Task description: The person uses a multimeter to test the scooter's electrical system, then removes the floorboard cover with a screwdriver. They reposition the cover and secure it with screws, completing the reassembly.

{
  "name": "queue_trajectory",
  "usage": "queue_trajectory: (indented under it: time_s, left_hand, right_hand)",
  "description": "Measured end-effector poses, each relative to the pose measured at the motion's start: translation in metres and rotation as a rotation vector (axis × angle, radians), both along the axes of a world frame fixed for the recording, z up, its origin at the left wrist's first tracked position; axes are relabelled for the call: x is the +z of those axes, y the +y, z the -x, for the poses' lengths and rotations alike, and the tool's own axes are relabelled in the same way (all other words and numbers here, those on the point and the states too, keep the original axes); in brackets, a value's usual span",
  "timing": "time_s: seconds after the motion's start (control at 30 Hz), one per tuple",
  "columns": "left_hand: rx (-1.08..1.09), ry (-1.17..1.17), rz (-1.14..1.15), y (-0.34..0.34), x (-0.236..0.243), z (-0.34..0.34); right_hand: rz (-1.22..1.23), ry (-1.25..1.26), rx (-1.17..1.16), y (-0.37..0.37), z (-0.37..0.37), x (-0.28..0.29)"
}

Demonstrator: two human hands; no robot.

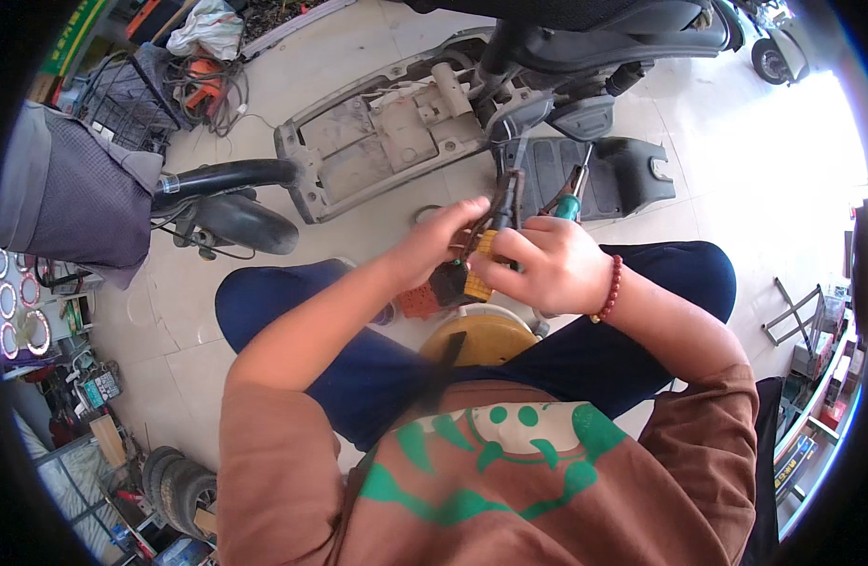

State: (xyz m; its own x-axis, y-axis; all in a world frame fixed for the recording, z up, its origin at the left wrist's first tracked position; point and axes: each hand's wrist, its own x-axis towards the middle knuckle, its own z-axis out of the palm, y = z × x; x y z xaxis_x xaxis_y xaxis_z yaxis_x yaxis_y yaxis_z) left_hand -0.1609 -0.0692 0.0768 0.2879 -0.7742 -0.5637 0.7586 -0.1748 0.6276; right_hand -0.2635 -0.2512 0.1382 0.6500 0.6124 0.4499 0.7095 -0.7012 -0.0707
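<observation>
My left hand [438, 243] is closed around a dark part with brown wires, mostly covered by the fingers. A yellow ribbed piece [481, 269] and a black block [450, 283] sit between my two hands; whether they are joined cannot be made out. My right hand [552, 266], with a red bead bracelet at its wrist, has thumb and forefinger bent against the yellow piece. From the same hand sticks a green-handled screwdriver [568, 206], its metal shaft pointing away from me. Just beyond both hands lies the partly stripped scooter frame [387, 132].
A black scooter floor panel [585, 174] lies on the tiles past my right hand. To the left are a scooter wheel [240, 224] and a grey covered seat [75, 189]. A yellow round stool [481, 338] shows between my knees. Tyres [179, 486] and shelves [820, 434] line the sides.
</observation>
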Motion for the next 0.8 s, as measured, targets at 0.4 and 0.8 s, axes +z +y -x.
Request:
queue_trajectory:
  time_s: [0.4, 0.8]
  left_hand:
    - [-0.729, -0.981, -0.154, 0.064, -0.211, -0.049]
    - [-0.934, -0.895, -0.151, 0.05, -0.165, -0.074]
  right_hand:
    - [-0.092, -0.086, 0.097, 0.007, -0.006, 0.022]
    - [-0.123, -0.155, -0.16, -0.032, -0.014, 0.043]
